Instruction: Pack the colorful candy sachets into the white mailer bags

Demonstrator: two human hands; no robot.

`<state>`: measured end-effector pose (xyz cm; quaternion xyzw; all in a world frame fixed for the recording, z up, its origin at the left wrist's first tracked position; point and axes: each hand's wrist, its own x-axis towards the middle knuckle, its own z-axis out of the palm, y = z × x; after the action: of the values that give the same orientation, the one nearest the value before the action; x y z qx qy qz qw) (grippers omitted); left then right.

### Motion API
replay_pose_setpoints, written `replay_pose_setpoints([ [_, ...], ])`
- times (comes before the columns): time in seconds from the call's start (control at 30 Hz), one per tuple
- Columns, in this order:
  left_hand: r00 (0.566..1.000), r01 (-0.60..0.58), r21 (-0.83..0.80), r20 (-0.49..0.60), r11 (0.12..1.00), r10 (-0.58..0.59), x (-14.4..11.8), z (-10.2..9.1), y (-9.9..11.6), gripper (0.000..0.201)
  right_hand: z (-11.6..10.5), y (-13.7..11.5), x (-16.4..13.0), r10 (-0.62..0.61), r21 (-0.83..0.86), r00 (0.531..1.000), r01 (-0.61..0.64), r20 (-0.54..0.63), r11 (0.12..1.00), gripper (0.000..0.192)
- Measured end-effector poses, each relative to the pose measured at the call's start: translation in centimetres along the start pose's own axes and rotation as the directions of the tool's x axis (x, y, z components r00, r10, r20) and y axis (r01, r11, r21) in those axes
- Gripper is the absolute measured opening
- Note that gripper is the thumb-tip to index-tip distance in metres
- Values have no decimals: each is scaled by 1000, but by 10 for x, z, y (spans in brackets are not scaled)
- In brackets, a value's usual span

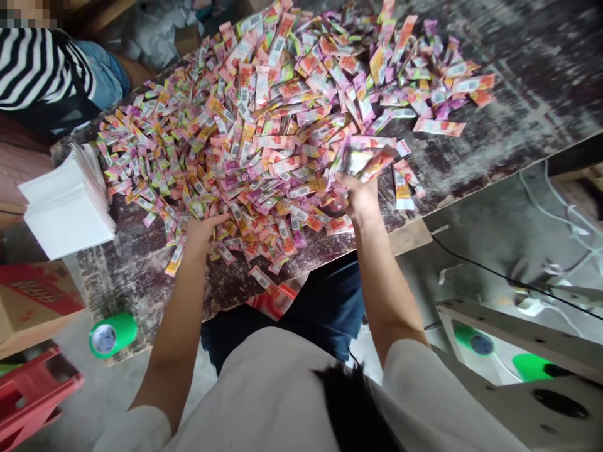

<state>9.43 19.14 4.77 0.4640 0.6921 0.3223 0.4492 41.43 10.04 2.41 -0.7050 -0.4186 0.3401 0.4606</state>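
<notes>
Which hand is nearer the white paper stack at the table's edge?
Left. The left hand rests on the sachet pile just beside the white paper stack; the right hand grips sachets farther away.

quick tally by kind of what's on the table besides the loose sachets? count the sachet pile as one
Sachet pile: 1
Bunch of sachets in the right hand: 1
White paper stack: 1
Green tape roll: 1
Total: 4
The left hand rests on the pile's near edge.

Both arms extended forward; left hand (200, 231) flat, palm down; right hand (360, 196) grip closed.
</notes>
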Motion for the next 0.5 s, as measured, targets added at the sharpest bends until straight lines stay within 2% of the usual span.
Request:
replay_pose_setpoints([
  [0.07, 1000, 11, 158, 0, 987, -11, 1, 1, -4, 47, 1, 8, -20, 78, 65, 996, -75, -53, 995, 53],
  [0.13, 1000, 0, 369, -1, 929, 0, 0, 10, -6, 45, 9, 14, -33, 134, 101, 989, -127, -61, 987, 53],
  [0.23, 999, -37, 611, 1, 790, 47, -5, 34, -4, 40, 26, 15, -38, 134, 133, 991, -130, -21, 983, 57],
  [0.3, 993, -91, 673, 6, 734, 118, -11, 48, -3, 37, 33, 14, -37, 101, 197, 994, -92, -38, 976, 60],
  [0.37, 979, -153, 646, -6, 748, 205, -16, 55, -4, 35, 35, 16, -37, 72, 317, 994, -42, -81, 947, 62],
  [0.4, 969, -183, 584, -30, 791, 246, -19, 54, -5, 36, 34, 18, -39, 66, 389, 993, -22, -101, 921, 62],
  [0.47, 954, -224, 333, -117, 916, 276, -21, 40, -8, 40, 27, 25, -47, 92, 527, 988, -14, -123, 850, 53],
  [0.5, 959, -208, 140, -166, 968, 231, -21, 27, -9, 42, 21, 29, -52, 123, 585, 984, -24, -130, 810, 46],
])
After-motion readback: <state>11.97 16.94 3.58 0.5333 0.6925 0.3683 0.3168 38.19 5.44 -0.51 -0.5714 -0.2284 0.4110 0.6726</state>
